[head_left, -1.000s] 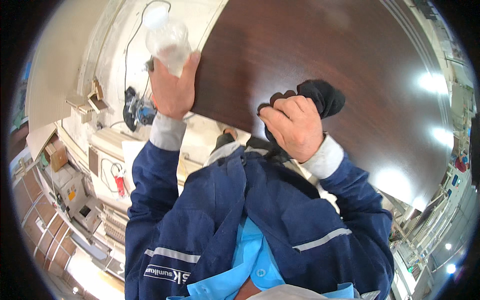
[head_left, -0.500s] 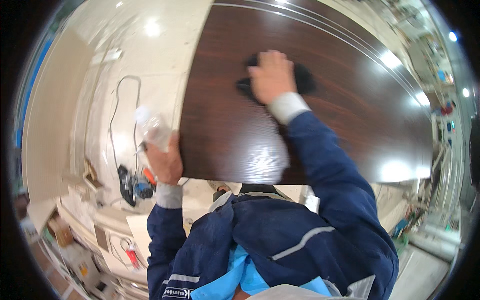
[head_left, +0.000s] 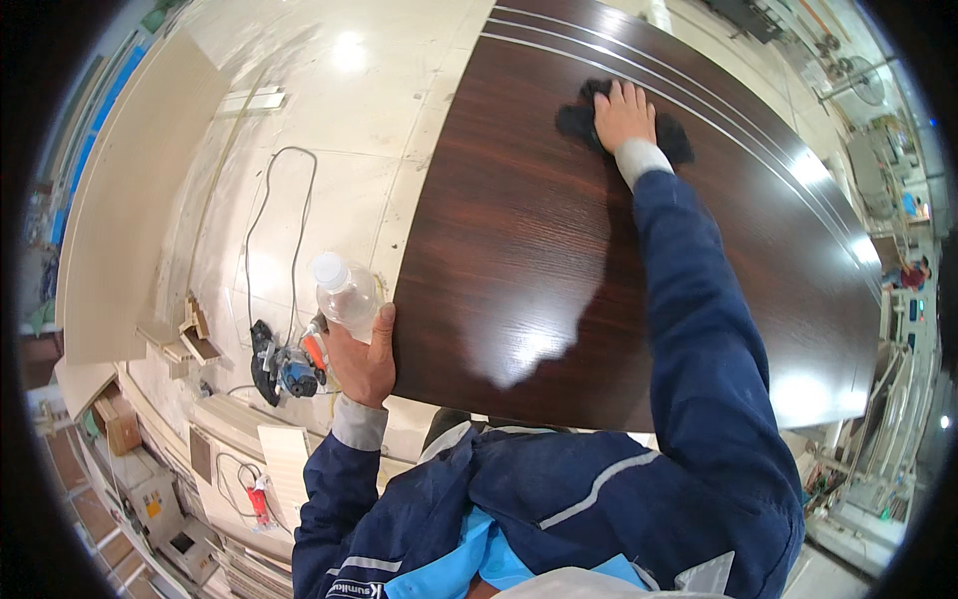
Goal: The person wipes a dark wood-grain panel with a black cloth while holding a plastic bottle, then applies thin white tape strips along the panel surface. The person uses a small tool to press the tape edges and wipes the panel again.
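A large dark brown wood-grain panel (head_left: 519, 230) lies before me, with thin silvery lines across its far end. Near those lines my right hand (head_left: 627, 118) presses a black cloth (head_left: 675, 142) against the surface, its fingers reaching forward over it. The cloth bunches out on both sides of the palm. By the panel's near left corner, my left hand (head_left: 361, 361) is closed around a clear plastic bottle (head_left: 349, 298) with a white cap. The left thumb rests against the panel's edge; the fingers are partly hidden behind the bottle.
On the floor at left lies a blue and black corded power tool (head_left: 297, 373), its grey cord (head_left: 267, 205) looping away. A pale board (head_left: 140, 210) stands further left. A red tool (head_left: 259, 501) sits on boards at lower left. Machinery (head_left: 873, 185) lines the right side.
My right hand has slid the black cloth forward and to the right, toward the silvery lines. The whole view has shifted; my left hand stays at the panel's left edge with the bottle.
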The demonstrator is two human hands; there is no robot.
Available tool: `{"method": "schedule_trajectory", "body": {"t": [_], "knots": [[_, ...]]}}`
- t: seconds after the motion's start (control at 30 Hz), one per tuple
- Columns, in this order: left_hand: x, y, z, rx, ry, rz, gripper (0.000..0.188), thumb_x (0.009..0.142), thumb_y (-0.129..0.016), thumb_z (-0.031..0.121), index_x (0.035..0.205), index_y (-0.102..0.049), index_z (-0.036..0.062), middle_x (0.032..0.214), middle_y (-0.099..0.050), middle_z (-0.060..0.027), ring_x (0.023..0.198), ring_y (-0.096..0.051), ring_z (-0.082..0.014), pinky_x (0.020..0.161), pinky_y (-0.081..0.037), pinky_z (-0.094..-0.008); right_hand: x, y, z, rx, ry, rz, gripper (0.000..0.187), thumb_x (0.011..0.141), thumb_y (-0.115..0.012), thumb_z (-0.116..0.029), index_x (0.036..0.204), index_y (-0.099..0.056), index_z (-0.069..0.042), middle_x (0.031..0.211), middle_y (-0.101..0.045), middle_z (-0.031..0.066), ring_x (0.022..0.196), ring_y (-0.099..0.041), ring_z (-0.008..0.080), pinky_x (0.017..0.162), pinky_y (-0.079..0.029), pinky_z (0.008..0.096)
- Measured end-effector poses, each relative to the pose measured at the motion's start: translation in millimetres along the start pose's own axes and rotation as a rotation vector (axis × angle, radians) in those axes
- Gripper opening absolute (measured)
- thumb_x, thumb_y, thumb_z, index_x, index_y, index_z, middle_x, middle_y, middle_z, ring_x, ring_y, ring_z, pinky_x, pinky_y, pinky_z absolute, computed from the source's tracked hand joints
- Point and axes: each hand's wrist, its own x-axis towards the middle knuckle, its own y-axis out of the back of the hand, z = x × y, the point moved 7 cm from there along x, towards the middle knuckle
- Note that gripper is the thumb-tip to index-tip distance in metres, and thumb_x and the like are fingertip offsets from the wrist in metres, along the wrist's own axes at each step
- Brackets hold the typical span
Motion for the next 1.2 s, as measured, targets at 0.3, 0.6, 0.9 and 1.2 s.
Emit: {"method": "schedule_trajectory", "body": {"t": [0.3,0.6,0.9,1.2], "knots": [[-3.3,1.9,-8.9,0.120,0.057,-0.001,0.058,0.100,-0.081,0.035,0.138,-0.064,-0.0055,0.130,-0.073,-0.0235,0.128,-0.062,-0.0413,0.121,-0.032,-0.0501,-78.4,56.7,-169.7,0.181,0.847,-0.158,0.044,0.103,-0.062,-0.036,0.138,-0.070,-0.010,0.145,-0.063,0.0095,0.135,-0.056,0.0365,0.115,-0.047,0.0542],[0.7,-2.0,-11.7,0.031,-0.001,-0.035,0.042,0.107,-0.074,0.027,0.130,-0.066,-0.0067,0.122,-0.072,-0.0166,0.112,-0.066,-0.0268,0.104,-0.050,-0.0406,-30.5,1.4,-160.7,0.368,0.493,0.211,0.043,0.103,-0.063,-0.043,0.136,-0.073,-0.016,0.134,-0.070,0.0099,0.133,-0.058,0.0364,0.113,-0.042,0.0567],[5.9,2.4,-27.6,0.209,0.115,-0.146,0.068,0.108,-0.074,0.037,0.152,-0.047,-0.0064,0.135,-0.066,-0.0225,0.125,-0.063,-0.0329,0.113,-0.046,-0.0439,-101.3,25.4,-163.4,0.684,0.868,0.020,0.019,0.093,-0.072,-0.027,0.102,-0.081,-0.013,0.118,-0.071,0.0117,0.125,-0.062,0.0352,0.116,-0.044,0.0557],[1.5,0.2,-30.6,0.057,0.095,-0.152,0.070,0.108,-0.072,0.038,0.155,-0.043,-0.0054,0.145,-0.058,-0.0201,0.132,-0.057,-0.0300,0.115,-0.045,-0.0426,-101.6,63.0,277.2,-0.084,-0.471,0.035,0.035,0.108,-0.060,-0.031,0.115,-0.080,-0.004,0.139,-0.070,0.0199,0.131,-0.063,0.0427,0.111,-0.052,0.0516]]}}
